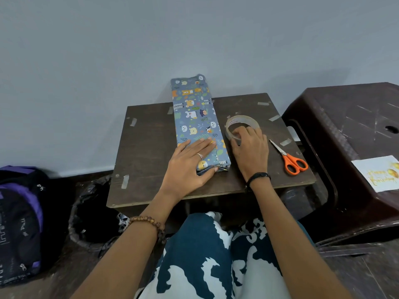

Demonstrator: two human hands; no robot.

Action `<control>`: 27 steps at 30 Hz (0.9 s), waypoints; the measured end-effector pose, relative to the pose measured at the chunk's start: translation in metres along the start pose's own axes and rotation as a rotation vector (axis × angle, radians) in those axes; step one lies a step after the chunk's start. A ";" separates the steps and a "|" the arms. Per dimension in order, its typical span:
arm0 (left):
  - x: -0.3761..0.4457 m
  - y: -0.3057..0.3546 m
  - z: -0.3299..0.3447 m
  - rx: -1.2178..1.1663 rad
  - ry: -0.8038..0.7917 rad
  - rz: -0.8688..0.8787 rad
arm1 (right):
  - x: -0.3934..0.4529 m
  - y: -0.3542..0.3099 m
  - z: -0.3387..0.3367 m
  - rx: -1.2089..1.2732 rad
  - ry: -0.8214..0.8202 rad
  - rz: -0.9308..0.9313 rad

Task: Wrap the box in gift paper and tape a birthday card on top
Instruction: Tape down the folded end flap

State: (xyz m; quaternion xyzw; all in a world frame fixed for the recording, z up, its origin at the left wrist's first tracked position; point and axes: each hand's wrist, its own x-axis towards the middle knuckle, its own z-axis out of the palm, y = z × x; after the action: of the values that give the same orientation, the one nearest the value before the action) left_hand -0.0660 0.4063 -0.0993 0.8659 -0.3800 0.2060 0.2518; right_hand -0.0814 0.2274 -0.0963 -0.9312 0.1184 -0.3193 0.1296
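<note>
A: Status on the box?

B: Wrapped box (198, 121) lies lengthwise on the small dark wooden table (149, 147), far end over the table's back edge near the wall. Blue paper with cartoon animal print.

A: Hands?

B: My left hand (190, 165) is flat on the near end of the box, fingers straight, pressing the paper down, thumb along the folded end flap. My right hand (250, 152) is on the clear tape roll (241, 126) just right of the box, fingers curled over its near rim.

A: Card?

B: Birthday card (380, 175) lies face up on the brown plastic stool (345, 117) to the right, well apart from the box.

A: Anything else?

B: Orange-handled scissors (289, 158) on the table right of my right hand, blades shut. Short tape strips (125, 181) stuck around the tabletop. Backpack (19, 223) and bin (95, 214) on the floor, left.
</note>
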 end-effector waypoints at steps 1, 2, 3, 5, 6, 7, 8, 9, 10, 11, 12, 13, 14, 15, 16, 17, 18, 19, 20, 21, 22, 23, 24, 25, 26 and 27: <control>0.000 0.000 0.000 -0.004 0.004 -0.002 | 0.000 0.001 0.002 0.006 0.007 0.000; 0.000 0.000 0.000 -0.009 0.007 -0.002 | 0.000 0.003 0.003 0.012 0.010 -0.002; 0.000 -0.001 0.000 -0.011 0.010 -0.001 | -0.001 0.004 0.003 0.016 0.015 -0.005; 0.000 -0.001 0.000 -0.011 0.013 0.003 | -0.002 0.005 0.002 0.030 0.034 -0.014; -0.001 -0.001 0.000 -0.012 0.015 0.003 | -0.003 0.007 0.002 0.037 0.041 -0.012; -0.001 -0.001 0.000 -0.015 0.016 0.002 | -0.003 0.008 0.001 0.037 0.048 -0.007; -0.001 -0.001 0.000 -0.017 0.016 0.003 | -0.004 0.009 0.000 0.028 0.058 0.001; -0.001 -0.001 0.000 -0.018 0.016 0.003 | -0.004 0.010 -0.001 0.012 0.073 0.009; -0.001 -0.001 0.000 -0.018 0.016 0.003 | -0.003 0.011 -0.001 -0.001 0.091 0.013; -0.001 -0.001 0.000 -0.018 0.016 0.001 | -0.003 0.012 -0.001 -0.007 0.113 0.015; -0.001 -0.001 -0.001 -0.018 0.015 0.000 | -0.003 0.013 -0.001 -0.009 0.132 0.017; -0.001 -0.001 -0.001 -0.019 0.014 -0.001 | -0.003 0.013 -0.001 -0.011 0.142 0.020; -0.001 -0.001 -0.001 -0.018 0.013 -0.002 | -0.003 0.013 0.000 -0.011 0.147 0.021; -0.001 -0.001 -0.001 -0.017 0.012 -0.002 | -0.003 0.013 0.000 -0.007 0.149 0.016; -0.001 -0.001 -0.001 -0.015 0.010 -0.001 | -0.003 0.013 0.001 0.001 0.146 0.007; -0.001 0.000 -0.001 -0.016 0.010 -0.001 | -0.003 0.013 0.001 0.004 0.137 -0.006; -0.001 0.000 -0.001 -0.020 0.013 -0.001 | -0.004 0.012 0.000 -0.002 0.124 -0.023; 0.000 0.000 -0.001 -0.025 0.017 -0.003 | -0.004 0.012 0.000 -0.012 0.114 -0.039; 0.000 0.000 -0.001 -0.029 0.019 -0.003 | -0.004 0.011 0.000 -0.023 0.107 -0.051; 0.000 0.001 -0.001 -0.029 0.017 -0.003 | -0.004 0.011 -0.001 -0.041 0.102 -0.059; 0.000 0.001 -0.001 -0.027 0.016 -0.002 | -0.003 0.010 -0.001 -0.071 0.094 -0.066; 0.000 0.001 -0.001 -0.024 0.015 -0.002 | -0.003 0.008 -0.002 -0.110 0.078 -0.071; 0.000 0.001 -0.001 -0.021 0.014 -0.003 | -0.003 0.006 -0.003 -0.150 0.058 -0.074; 0.000 0.001 -0.001 -0.019 0.013 -0.003 | -0.003 0.003 -0.005 -0.179 0.035 -0.075; 0.000 0.000 0.000 -0.016 0.013 -0.002 | -0.004 0.001 -0.005 -0.198 0.013 -0.075; 0.000 0.000 0.000 -0.013 0.012 -0.003 | -0.005 -0.001 -0.006 -0.209 -0.008 -0.073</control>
State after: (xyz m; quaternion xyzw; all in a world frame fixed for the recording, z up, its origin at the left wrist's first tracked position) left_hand -0.0664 0.4065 -0.0992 0.8635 -0.3787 0.2085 0.2599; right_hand -0.0892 0.2285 -0.0940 -0.9446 0.1163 -0.3063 0.0207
